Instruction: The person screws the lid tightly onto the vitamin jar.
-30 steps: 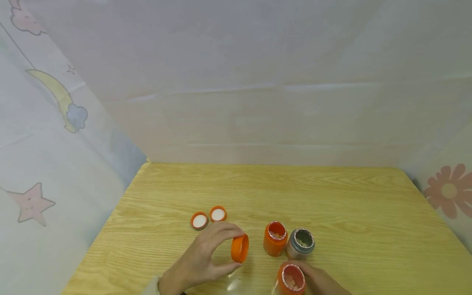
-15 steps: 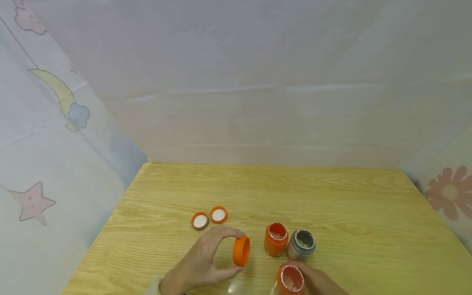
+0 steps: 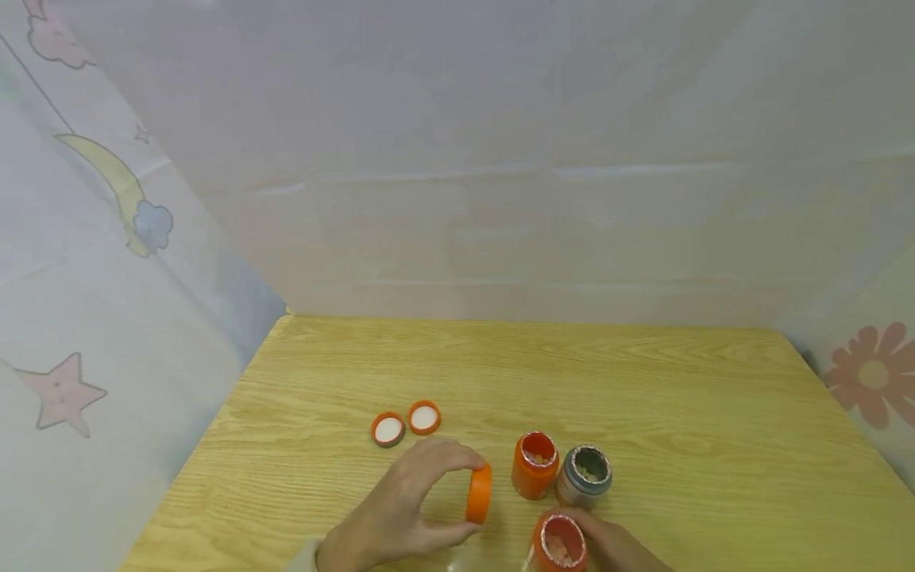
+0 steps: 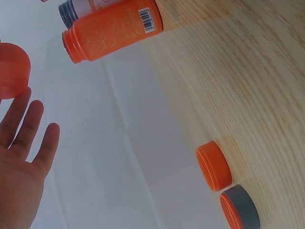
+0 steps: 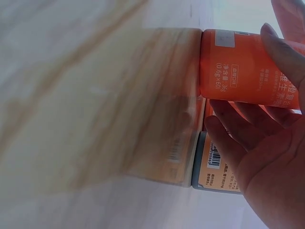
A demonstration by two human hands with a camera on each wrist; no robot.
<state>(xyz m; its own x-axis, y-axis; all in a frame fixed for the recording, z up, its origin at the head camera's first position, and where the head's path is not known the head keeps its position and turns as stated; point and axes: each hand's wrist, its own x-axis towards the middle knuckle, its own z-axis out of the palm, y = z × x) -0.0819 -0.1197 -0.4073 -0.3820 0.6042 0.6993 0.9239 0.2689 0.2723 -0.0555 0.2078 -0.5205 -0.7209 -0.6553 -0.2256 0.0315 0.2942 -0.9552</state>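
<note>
Head view: grey-sided lid and orange lid are lying on desk beyond left grip; left grip is pinching orange cap on edge, thumb opposing fingers. Rear orange jar is standing beyond cap; nearest jar, uncapped, is sitting in clasp of right grip, grey jar standing just past. Probably worth levelling cap, bracing nearest jar.

Rear jars seemingly crowd held jar.

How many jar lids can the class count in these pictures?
3: the held orange lid, pinched by the left hand; the loose orange lid on the table; and the grey-sided lid beside it. No others show.
</note>
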